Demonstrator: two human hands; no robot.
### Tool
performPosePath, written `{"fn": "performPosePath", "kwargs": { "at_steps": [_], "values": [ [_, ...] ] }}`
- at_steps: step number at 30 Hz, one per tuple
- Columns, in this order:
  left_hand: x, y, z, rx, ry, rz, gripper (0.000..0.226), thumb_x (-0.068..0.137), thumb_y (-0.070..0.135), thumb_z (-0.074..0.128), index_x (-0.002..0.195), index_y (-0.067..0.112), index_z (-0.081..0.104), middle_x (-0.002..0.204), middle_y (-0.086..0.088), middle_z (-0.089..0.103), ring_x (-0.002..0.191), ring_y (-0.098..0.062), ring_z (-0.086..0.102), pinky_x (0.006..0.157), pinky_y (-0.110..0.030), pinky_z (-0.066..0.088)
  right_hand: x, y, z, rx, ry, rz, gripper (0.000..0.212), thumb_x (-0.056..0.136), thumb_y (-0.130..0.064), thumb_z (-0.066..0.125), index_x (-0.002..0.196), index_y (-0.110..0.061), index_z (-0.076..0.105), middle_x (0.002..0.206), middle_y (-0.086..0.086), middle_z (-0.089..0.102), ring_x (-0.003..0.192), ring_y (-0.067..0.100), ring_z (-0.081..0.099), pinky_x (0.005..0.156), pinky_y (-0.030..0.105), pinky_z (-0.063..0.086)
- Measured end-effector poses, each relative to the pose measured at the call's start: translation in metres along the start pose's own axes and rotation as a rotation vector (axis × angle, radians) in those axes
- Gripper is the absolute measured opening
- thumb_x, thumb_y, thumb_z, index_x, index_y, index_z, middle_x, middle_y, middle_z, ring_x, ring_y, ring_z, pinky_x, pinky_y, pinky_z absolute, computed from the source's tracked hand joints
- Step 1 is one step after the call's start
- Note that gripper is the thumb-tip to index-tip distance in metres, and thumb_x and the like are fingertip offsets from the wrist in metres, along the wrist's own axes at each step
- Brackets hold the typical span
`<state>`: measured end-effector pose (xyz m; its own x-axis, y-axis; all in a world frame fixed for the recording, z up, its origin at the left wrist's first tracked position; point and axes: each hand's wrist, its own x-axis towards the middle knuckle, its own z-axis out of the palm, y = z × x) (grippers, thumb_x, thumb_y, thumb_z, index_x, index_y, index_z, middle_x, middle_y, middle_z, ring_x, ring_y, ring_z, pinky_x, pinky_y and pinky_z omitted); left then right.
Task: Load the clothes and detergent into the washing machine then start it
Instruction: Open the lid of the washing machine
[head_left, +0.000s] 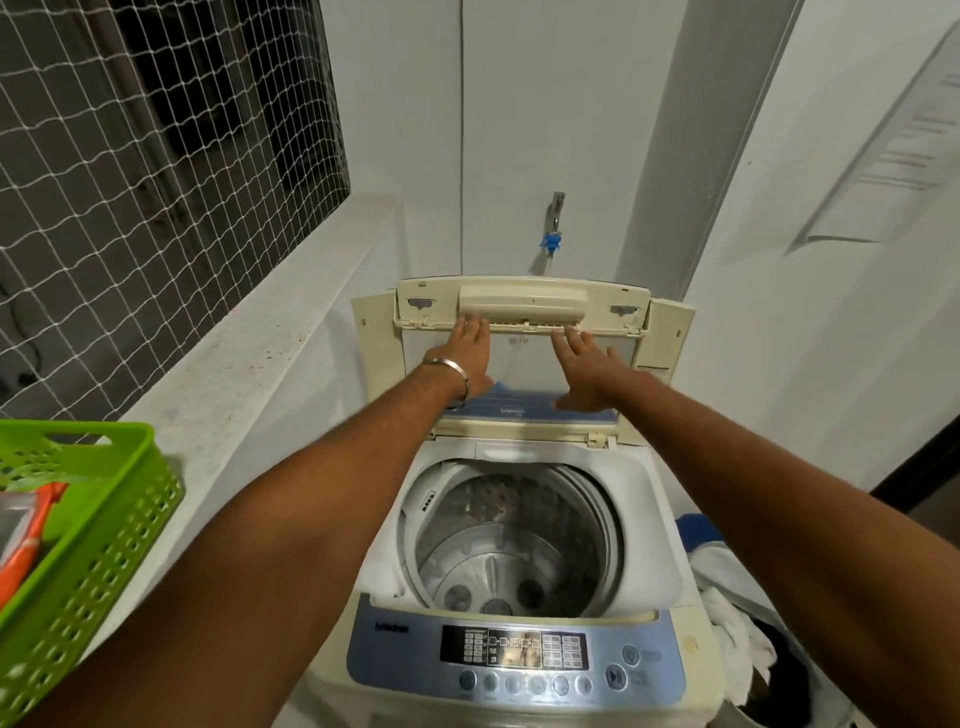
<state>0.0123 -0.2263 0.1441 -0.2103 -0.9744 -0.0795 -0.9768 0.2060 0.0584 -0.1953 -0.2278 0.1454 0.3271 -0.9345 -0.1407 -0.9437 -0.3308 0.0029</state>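
While the washing machine (519, 571) stands with its lid (522, 332) folded upright, its drum (511, 545) shows bare metal and no clothes. Nearest, at lower left, a green basket (104, 519) on the ledge holds an orange item, not identifiable. At lower right, white and blue clothes (727, 587) lie heaped beside the machine. Farther back, both arms reach forward: left hand (465, 353) and right hand (584, 366) press flat on the raised lid, each grip open-fingered, holding nothing.
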Motion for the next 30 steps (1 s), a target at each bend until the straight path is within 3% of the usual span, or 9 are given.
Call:
{"fn": "performPosePath", "kwargs": {
  "at_steps": [2, 5, 7, 13, 19, 25, 30],
  "values": [
    [-0.007, 0.003, 0.012, -0.027, -0.043, -0.005, 0.091, 0.092, 0.037, 0.058, 0.152, 0.005, -0.002, 0.162, -0.013, -0.007, 0.150, -0.029, 0.002, 0.121, -0.043, 0.020, -0.006, -0.002, 0.013, 0.023, -0.027, -0.005, 0.107, 0.086, -0.042, 0.067, 0.154, -0.015, -0.011, 0.162, 0.013, -0.012, 0.149, 0.033, -0.007, 0.118, 0.055, 0.006],
    [-0.015, 0.009, 0.032, -0.116, -0.096, -0.023, 0.080, 0.090, 0.035, 0.059, 0.150, 0.007, 0.015, 0.151, -0.018, 0.035, 0.133, -0.034, 0.042, 0.106, -0.041, 0.041, -0.015, -0.004, 0.033, 0.052, -0.054, -0.001, 0.105, 0.086, -0.043, 0.067, 0.154, -0.018, -0.009, 0.163, 0.012, -0.007, 0.150, 0.034, -0.003, 0.118, 0.055, 0.007],
    [-0.018, 0.012, 0.049, -0.128, -0.141, -0.024, 0.074, 0.091, 0.037, 0.057, 0.148, 0.007, 0.020, 0.142, -0.019, 0.046, 0.124, -0.034, 0.051, 0.100, -0.040, 0.045, -0.023, -0.003, 0.045, 0.059, -0.077, 0.008, 0.104, 0.086, -0.045, 0.066, 0.155, -0.019, -0.008, 0.164, 0.012, -0.003, 0.150, 0.034, 0.000, 0.118, 0.056, 0.009],
    [-0.026, 0.032, 0.095, -0.054, -0.204, 0.025, 0.081, 0.091, 0.045, 0.053, 0.152, 0.010, 0.014, 0.155, -0.016, 0.029, 0.139, -0.035, 0.035, 0.112, -0.044, 0.035, -0.061, 0.021, 0.086, 0.114, -0.156, 0.090, 0.102, 0.088, -0.047, 0.064, 0.155, -0.019, -0.008, 0.164, 0.011, 0.000, 0.150, 0.032, 0.002, 0.118, 0.055, 0.010],
    [-0.029, 0.096, 0.103, -0.087, -0.201, 0.118, 0.079, 0.089, 0.044, 0.057, 0.151, 0.015, 0.018, 0.151, -0.016, 0.034, 0.134, -0.036, 0.040, 0.109, -0.047, 0.038, -0.101, 0.072, 0.104, 0.152, -0.196, 0.160, 0.104, 0.086, -0.049, 0.064, 0.155, -0.021, -0.008, 0.164, 0.009, 0.003, 0.150, 0.032, 0.005, 0.118, 0.055, 0.010],
    [-0.031, 0.173, 0.113, -0.167, -0.166, 0.084, 0.076, 0.087, 0.041, 0.058, 0.150, 0.017, 0.023, 0.149, -0.015, 0.037, 0.132, -0.036, 0.042, 0.107, -0.047, 0.040, -0.139, 0.138, 0.113, 0.139, -0.191, 0.150, 0.101, 0.087, -0.044, 0.064, 0.154, -0.019, -0.008, 0.163, 0.009, 0.007, 0.149, 0.032, 0.010, 0.118, 0.055, 0.014],
    [-0.030, 0.256, 0.136, -0.227, -0.199, 0.087, 0.069, 0.090, 0.039, 0.056, 0.148, 0.017, 0.026, 0.149, -0.014, 0.038, 0.131, -0.034, 0.044, 0.108, -0.045, 0.039, -0.182, 0.210, 0.131, 0.146, -0.224, 0.129, 0.097, 0.090, -0.041, 0.061, 0.155, -0.017, -0.007, 0.162, 0.012, 0.013, 0.147, 0.032, 0.018, 0.116, 0.051, 0.025]
  ]
}}
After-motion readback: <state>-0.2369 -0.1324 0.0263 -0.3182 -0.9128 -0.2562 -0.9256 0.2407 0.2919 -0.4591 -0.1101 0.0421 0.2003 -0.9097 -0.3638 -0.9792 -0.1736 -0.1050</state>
